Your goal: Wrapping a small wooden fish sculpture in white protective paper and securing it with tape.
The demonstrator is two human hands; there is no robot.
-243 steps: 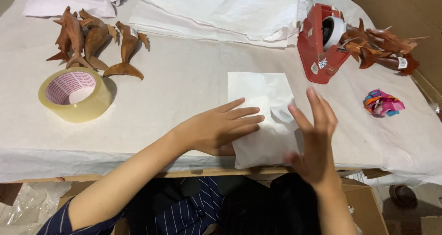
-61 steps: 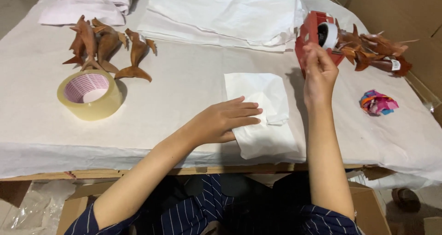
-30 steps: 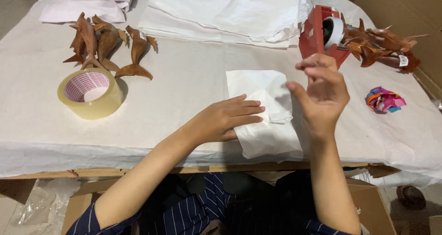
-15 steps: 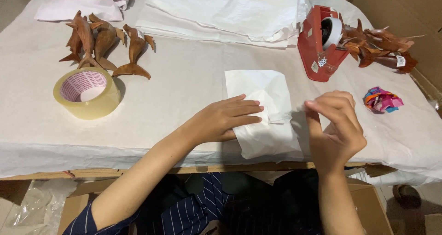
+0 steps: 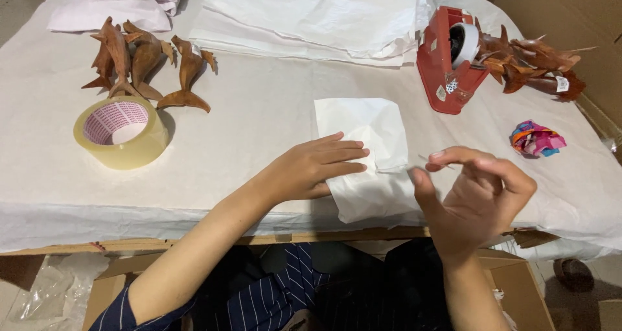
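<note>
A parcel wrapped in white paper (image 5: 367,131) lies near the table's front edge. My left hand (image 5: 312,168) rests flat on its left side, fingers together, pressing the paper down. My right hand (image 5: 472,198) hovers just right of the parcel, thumb and forefinger pinching a short strip of clear tape (image 5: 433,160) whose free end points at the parcel's folded flap. A red tape dispenser (image 5: 448,61) stands behind the parcel to the right.
A wide roll of clear tape (image 5: 122,131) sits at the left, with several wooden dolphin carvings (image 5: 144,64) behind it. More carvings (image 5: 535,66) lie right of the dispenser. A stack of white paper sheets (image 5: 317,13) is at the back. A crumpled colourful ball (image 5: 535,139) is at the right.
My right hand reached to the dispenser, took a strip of tape and came back down beside the parcel. My left hand stayed on the parcel.
</note>
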